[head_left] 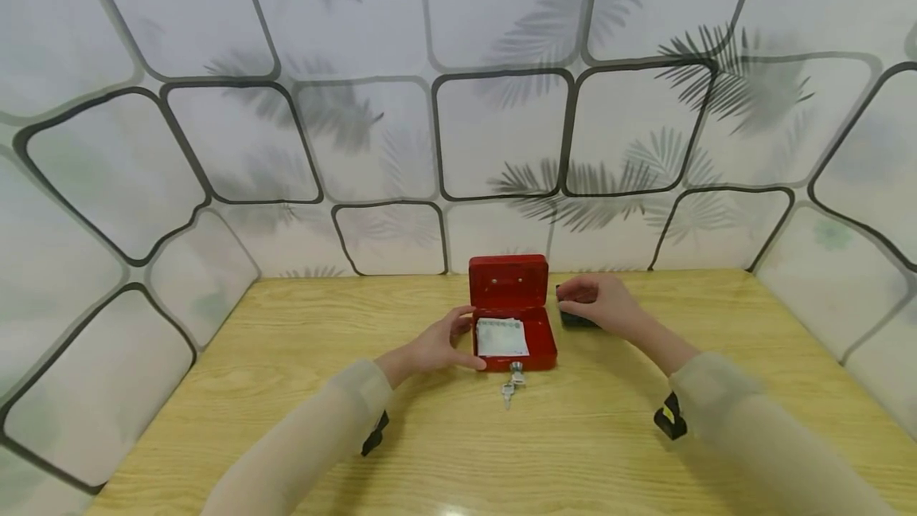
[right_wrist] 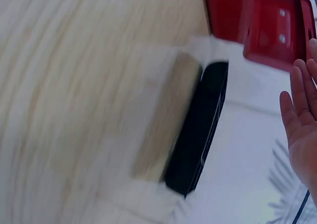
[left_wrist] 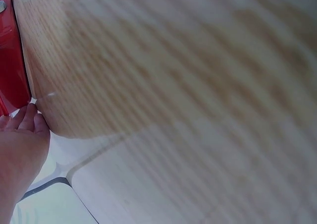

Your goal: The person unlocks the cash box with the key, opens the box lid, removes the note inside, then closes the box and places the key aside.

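Note:
A red cash box (head_left: 514, 361) stands on the table with its lid (head_left: 508, 281) raised. Inside, on the left, lies a stack of pale printed notes (head_left: 501, 338). One key sits in the front lock, and a second key (head_left: 508, 393) hangs from it onto the table. My left hand (head_left: 438, 343) holds the box's left end, thumb at the front corner and fingers farther back; its fingers (left_wrist: 27, 119) also show against the red side in the left wrist view. Over a black, wallet-like case (right_wrist: 195, 130) right of the box hovers my right hand (head_left: 605, 305), fingers loosely bent and holding nothing.
Light wood-grain table (head_left: 301, 333) stretches to both sides and in front of the box. Close behind the lid rises a patterned curtain wall (head_left: 509, 138), which also flanks the table left and right. Black bands (head_left: 671, 416) hang at both sleeves.

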`<move>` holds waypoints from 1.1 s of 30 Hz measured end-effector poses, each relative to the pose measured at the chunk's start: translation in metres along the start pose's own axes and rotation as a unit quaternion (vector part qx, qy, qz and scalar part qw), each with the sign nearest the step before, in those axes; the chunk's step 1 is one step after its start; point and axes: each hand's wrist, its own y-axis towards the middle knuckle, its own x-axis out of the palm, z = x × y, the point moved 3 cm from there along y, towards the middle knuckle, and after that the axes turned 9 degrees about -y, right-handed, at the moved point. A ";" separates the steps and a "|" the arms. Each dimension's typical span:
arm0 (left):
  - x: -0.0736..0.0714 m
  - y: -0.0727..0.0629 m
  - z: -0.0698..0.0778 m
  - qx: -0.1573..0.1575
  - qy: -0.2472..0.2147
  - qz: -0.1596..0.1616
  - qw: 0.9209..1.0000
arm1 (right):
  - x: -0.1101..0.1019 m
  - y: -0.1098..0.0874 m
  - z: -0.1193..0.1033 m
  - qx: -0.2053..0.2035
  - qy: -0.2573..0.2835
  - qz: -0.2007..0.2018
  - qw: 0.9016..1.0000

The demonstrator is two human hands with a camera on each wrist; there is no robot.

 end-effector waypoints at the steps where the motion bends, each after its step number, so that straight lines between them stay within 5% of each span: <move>1: 0.000 0.000 0.000 0.000 -0.001 0.000 1.000 | 0.004 0.001 -0.002 -0.002 0.003 -0.007 1.000; 8: 0.000 0.000 -0.001 0.005 -0.001 0.002 1.000 | 0.034 0.008 -0.012 0.003 0.009 -0.054 0.998; 17: 0.000 0.000 0.000 0.000 0.010 0.000 1.000 | 0.063 0.017 -0.015 -0.015 -0.001 -0.055 0.998; 33: 0.000 -0.001 0.001 -0.007 0.005 0.000 1.000 | 0.081 0.032 -0.020 -0.007 -0.069 -0.115 0.991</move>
